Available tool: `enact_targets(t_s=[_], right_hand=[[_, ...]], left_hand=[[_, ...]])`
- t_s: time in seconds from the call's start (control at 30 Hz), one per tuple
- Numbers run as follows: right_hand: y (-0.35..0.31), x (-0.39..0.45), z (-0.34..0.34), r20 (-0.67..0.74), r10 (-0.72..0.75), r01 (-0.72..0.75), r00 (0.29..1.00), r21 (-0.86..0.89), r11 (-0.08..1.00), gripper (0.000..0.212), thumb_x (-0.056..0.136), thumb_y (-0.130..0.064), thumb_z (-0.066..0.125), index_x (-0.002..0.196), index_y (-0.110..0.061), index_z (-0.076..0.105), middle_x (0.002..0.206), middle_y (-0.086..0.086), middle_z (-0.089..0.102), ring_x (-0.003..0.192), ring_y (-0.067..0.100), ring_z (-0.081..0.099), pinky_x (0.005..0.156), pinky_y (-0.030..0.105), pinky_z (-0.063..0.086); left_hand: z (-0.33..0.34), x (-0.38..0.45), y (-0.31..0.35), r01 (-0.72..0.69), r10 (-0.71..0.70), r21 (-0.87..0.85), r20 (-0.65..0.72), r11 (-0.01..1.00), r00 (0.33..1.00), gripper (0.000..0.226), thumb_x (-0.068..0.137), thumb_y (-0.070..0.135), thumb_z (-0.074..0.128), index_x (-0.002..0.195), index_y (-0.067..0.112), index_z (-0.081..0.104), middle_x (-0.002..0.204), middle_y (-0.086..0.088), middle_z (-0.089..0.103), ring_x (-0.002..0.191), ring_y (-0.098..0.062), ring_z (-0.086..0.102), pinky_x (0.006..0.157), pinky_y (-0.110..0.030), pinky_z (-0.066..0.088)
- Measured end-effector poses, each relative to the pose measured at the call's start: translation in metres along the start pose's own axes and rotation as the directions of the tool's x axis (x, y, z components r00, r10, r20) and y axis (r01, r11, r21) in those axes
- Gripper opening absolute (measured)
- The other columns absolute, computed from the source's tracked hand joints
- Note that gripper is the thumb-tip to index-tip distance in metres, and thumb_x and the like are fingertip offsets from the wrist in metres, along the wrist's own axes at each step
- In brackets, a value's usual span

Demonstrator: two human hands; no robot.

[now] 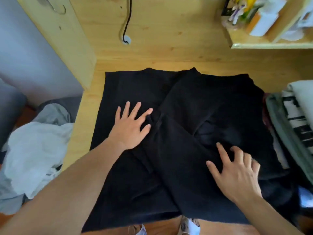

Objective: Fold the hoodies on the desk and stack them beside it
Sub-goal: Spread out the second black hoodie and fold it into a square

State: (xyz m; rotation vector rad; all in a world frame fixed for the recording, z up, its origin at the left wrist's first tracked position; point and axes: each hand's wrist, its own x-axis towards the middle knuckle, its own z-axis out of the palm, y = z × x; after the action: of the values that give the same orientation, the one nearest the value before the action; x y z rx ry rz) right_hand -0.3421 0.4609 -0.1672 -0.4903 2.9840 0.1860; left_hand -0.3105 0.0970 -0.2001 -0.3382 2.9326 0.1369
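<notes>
Right now we have the black hoodie (177, 133) spread over the wooden desk (160, 53), its two sleeves folded inward and crossing just beyond our fingertips. Our left hand (130, 128) lies flat on the cloth with the fingers straight and fanned wide, pressing down the fabric beside the sleeve crossing. Our right hand (235, 173) rests on the nearer right part of the garment, fingers spread and somewhat bent, the tips touching the cloth; whether they pinch a fold we cannot tell, since the black fabric hides its own creases. We judge the sleeves are done and the body fold comes next. The risk lies in the crossing: if we lift the near hem without keeping a palm on it, the upper sleeve could slide off and open the fold again. Past our right fingers the hoodie's edge runs against a pile of other garments (291, 116), so a wide sweep could drag those along or bunch the hoodie's side. Off our left fingers, beyond the desk edge, a heap of pale clothes (33, 150) lies lower down.
</notes>
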Motion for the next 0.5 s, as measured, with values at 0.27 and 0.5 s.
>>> enact_targets(t_s=[0.27, 0.5], right_hand=[[-0.012, 0.053, 0.006, -0.008, -0.074, 0.075, 0.997, 0.075, 0.994, 0.080, 0.092, -0.076, 0.009, 0.159, -0.034, 0.022, 0.169, 0.005, 0.007, 0.155, 0.030, 0.002, 0.125, 0.053, 0.007], [-0.017, 0.045, 0.011, -0.179, -0.042, 0.067, 0.983, 0.133, 0.989, 0.065, 0.099, -0.058, 0.028, 0.149, -0.022, 0.047, 0.159, 0.009, 0.037, 0.149, 0.031, 0.025, 0.123, 0.052, 0.017]], left_hand=[[-0.014, 0.009, -0.027, 0.377, -0.376, 0.018, -0.030, 0.926, 0.926, 0.074, 0.097, 0.073, 0.004, 0.162, 0.038, 0.006, 0.171, -0.006, 0.000, 0.157, -0.035, -0.006, 0.124, -0.059, 0.001], [0.017, -0.156, 0.030, 0.174, -0.178, -0.036, -0.154, 0.984, 0.972, 0.060, 0.105, 0.058, 0.020, 0.161, 0.035, 0.021, 0.170, -0.009, 0.011, 0.157, -0.033, 0.005, 0.125, -0.056, 0.015]])
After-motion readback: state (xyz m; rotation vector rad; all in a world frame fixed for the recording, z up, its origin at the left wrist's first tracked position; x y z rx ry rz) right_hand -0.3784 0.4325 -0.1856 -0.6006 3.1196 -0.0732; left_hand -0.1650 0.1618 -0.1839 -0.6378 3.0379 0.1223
